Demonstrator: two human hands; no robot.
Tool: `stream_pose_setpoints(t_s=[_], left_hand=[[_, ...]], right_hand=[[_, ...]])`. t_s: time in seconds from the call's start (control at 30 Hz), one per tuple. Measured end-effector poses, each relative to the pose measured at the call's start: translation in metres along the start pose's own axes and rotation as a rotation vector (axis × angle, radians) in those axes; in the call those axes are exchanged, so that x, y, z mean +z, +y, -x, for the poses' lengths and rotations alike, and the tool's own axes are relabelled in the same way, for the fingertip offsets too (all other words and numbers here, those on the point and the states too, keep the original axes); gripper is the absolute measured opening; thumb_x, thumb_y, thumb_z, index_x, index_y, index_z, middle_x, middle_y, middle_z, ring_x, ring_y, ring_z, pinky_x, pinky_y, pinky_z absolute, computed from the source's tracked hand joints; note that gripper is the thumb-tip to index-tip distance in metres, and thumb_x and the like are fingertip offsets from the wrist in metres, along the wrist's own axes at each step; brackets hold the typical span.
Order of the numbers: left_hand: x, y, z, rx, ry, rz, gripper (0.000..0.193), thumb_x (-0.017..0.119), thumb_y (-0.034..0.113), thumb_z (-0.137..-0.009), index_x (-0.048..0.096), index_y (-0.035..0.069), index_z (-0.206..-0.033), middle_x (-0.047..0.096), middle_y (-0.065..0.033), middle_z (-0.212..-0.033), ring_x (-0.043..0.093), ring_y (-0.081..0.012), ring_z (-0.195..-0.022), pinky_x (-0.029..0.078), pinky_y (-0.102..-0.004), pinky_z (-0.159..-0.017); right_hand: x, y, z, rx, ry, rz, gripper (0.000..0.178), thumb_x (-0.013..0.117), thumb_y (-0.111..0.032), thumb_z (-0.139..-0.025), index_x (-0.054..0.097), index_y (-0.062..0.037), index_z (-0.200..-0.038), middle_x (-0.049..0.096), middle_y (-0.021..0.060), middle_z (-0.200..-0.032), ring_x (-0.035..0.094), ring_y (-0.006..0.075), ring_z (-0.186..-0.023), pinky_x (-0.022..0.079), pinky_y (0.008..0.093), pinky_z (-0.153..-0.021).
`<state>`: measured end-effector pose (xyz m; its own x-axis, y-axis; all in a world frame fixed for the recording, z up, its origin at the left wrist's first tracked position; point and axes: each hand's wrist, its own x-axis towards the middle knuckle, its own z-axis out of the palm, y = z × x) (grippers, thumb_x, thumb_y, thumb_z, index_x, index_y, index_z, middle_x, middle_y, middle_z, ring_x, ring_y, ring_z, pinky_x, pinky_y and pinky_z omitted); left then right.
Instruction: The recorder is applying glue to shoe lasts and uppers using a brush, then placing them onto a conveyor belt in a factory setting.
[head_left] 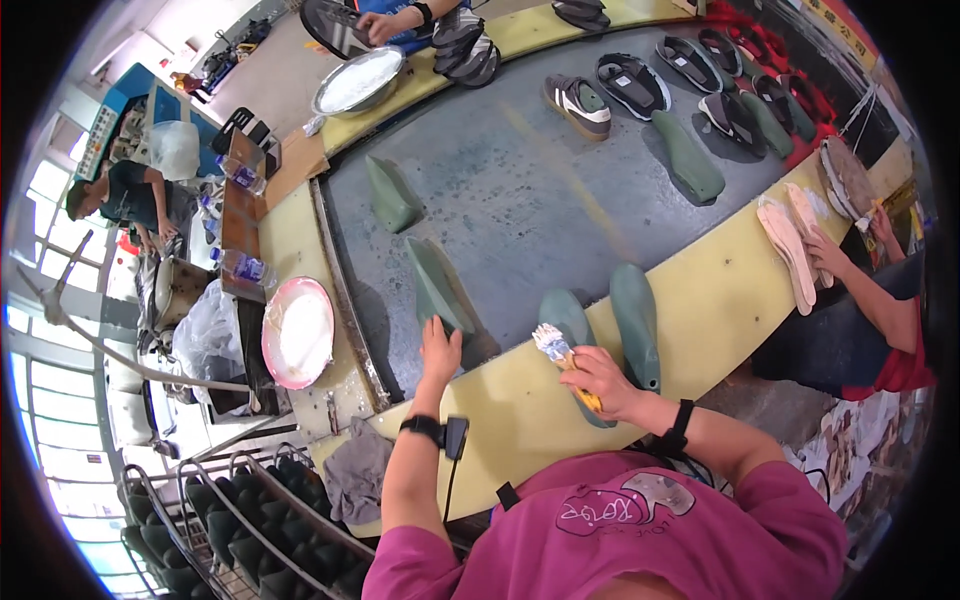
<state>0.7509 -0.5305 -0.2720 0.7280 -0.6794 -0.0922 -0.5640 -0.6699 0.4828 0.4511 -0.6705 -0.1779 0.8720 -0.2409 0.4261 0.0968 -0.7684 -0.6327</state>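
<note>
1. Busy workroom, bright windows at L rim; grey tabletop (500,190) w/ yellow edge (735,315) fills mid-view (clock read from centre).
2. L hand (440,355), approx 7 o'clock: fingers part bent, touching near end of green foot form (434,290); can't tell if it's gripped. Form lies on grey, just off centre toward 9.
3. R hand (598,382), approx 4 o'clock: fingers closed round yellow handle of brush (551,344). Bristles coated white, pointing up-left.
4. Pair of green forms (636,322) btwn 3 & 4, side by side, lying across yellow edge; brush is in front of the L one.
5. Another green form (391,197) btwn 10 & 11, on grey.
6. Pink-rimmed bowl (269,345) w/ white stuff at 9; metal bowl (378,98), also white inside, at 11.
7. Shoes (633,88) & more forms, 1 to 2 o'clock.
8. Co-worker's hand (826,255) at 3, on pale insoles (783,250).
9. Grey cloth (360,470) at 7; rack of dk forms (265,530) btwn 7 & 8.
</note>
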Motion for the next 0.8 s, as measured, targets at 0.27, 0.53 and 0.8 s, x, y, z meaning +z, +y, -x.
stream_pose_setpoints(t_s=[0.27,0.53,0.8], left_hand=[[0.006,0.013,0.203,-0.018,0.219,-0.376,0.057,0.055,0.026,-0.082,0.038,-0.002,-0.129,0.034,-0.0229,-0.137,0.028,-0.0372,-0.129,0.021,-0.0511,-0.102],[0.001,0.027,0.226,-0.007,0.277,-0.408,0.057,0.054,0.025,-0.078,0.041,-0.001,-0.127,0.033,-0.022,-0.137,0.029,-0.0349,-0.129,0.022,-0.05,-0.1],[0.004,0.022,0.225,0.017,0.265,-0.378,0.057,0.054,0.025,-0.078,0.041,-0.002,-0.127,0.032,-0.0231,-0.136,0.027,-0.0359,-0.129,0.022,-0.0518,-0.099]], right_hand=[[0.003,0.001,-0.004,-0.064,0.047,-0.055,0.026,0.061,-0.001,-0.072,0.056,-0.0081,-0.096,0.052,0.011,-0.093,0.048,0.0334,-0.1,0.038,0.0413,-0.084],[0.005,0.001,-0.006,-0.076,0.063,-0.022,0.025,0.06,-0.001,-0.071,0.056,-0.0087,-0.095,0.053,0.0105,-0.09,0.048,0.0322,-0.099,0.039,0.0408,-0.083],[0.01,0.005,-0.001,-0.061,0.052,-0.017,0.028,0.059,0.0,-0.072,0.056,-0.0084,-0.098,0.054,0.0114,-0.092,0.048,0.0339,-0.099,0.038,0.0415,-0.086]])
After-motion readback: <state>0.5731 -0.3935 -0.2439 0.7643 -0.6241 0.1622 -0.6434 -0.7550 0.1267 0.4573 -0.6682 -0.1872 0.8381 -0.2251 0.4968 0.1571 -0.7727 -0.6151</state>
